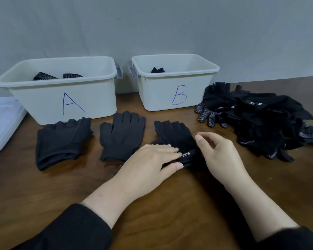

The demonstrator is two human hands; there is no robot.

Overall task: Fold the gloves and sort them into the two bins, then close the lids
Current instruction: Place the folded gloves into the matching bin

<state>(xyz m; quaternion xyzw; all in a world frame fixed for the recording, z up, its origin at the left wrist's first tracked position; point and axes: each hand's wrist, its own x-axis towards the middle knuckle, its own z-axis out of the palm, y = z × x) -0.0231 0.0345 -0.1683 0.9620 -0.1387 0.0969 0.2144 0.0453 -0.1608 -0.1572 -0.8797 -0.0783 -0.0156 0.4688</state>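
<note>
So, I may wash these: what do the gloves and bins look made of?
Gloves: apparently soft knit fabric, matte black and creased; some in the pile carry white grip dots. Bins: probably rigid moulded plastic, pale, smooth, faintly glossy.

Black gloves (173, 136) flat before open bins (177, 98).

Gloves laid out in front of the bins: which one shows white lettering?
The rightmost glove, under both hands, has white lettering on its cuff; the middle glove and left glove are plain.

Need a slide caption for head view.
Left hand presses a black glove flat before open bins A and B.
</note>
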